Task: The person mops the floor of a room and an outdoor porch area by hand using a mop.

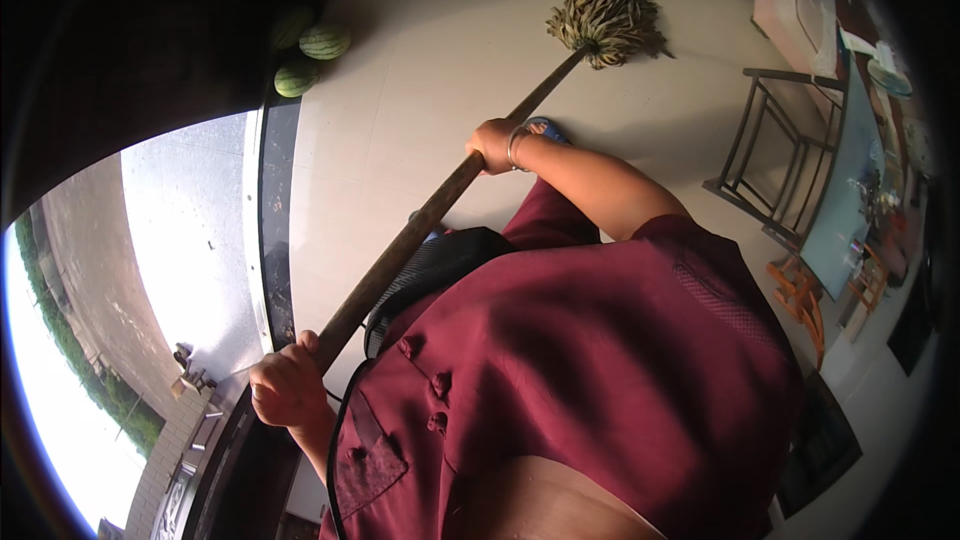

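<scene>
My right hand (496, 145), with a bracelet at the wrist, grips the middle of a mop's wooden handle (405, 244). Closer to my body, my left hand (289, 384) is wrapped around the handle's upper end. The handle slants away from me to the upper right. At its far end the grey-brown cloth-strip mop head (607, 15) rests spread on the pale tiled floor (427, 90). A blue slipper (551, 129) on one foot shows just past my right wrist. A black mesh-textured item (442, 262) at my waist partly hides the other foot.
Several watermelons (325, 41) lie on the floor at upper left, beside a dark threshold strip (279, 217) at a bright doorway. To the right are a dark metal frame (780, 142), a glass-topped table (840, 202) bearing clutter, and an orange wooden stool (799, 292).
</scene>
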Motion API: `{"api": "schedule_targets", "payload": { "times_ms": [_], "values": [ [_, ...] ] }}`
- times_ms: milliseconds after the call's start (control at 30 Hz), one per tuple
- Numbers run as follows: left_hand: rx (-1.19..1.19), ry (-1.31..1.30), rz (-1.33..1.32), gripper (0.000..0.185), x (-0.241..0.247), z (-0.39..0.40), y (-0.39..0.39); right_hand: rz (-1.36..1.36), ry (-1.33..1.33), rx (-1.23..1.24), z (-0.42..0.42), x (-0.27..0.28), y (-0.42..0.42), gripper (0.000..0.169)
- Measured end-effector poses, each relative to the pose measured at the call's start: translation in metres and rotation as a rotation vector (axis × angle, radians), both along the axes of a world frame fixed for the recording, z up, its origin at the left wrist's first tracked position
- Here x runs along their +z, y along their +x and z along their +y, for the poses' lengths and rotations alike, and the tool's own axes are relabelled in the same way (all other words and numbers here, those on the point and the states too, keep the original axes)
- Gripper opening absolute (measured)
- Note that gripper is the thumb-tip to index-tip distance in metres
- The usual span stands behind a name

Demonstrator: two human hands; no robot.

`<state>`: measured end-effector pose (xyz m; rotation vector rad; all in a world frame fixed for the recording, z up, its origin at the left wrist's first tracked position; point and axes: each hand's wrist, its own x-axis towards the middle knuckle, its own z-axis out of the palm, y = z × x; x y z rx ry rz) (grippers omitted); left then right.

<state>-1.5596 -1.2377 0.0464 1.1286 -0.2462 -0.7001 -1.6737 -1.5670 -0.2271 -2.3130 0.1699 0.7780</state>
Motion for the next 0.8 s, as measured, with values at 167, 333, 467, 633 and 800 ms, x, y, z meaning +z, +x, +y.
{"api": "schedule_targets", "payload": {
  "times_ms": [167, 333, 467, 633, 800],
  "values": [
    [0.113, 0.011, -0.048, 0.045, 0.058, 0.166, 0.04, -0.031, 0.143, 0.117, 0.165, 0.033, 0.082, 0.022],
    [0.07, 0.088, -0.343, 0.043, 0.162, 0.262, 0.045, -0.186, 0.375, 0.311, 0.328, 0.077, 0.16, 0.021],
    [0.07, 0.187, -0.611, 0.045, 0.207, 0.264, 0.035, -0.416, 0.485, 0.353, 0.424, 0.087, 0.226, 0.018],
    [-0.312, 0.281, -1.208, 0.037, 0.21, 0.22, 0.015, -0.721, 0.691, 0.269, 0.472, 0.104, 0.308, 0.014],
    [-0.007, 0.387, -1.464, 0.036, 0.252, 0.206, -0.045, -0.935, 0.699, 0.291, 0.497, 0.199, 0.292, 0.012]
  ]
}}
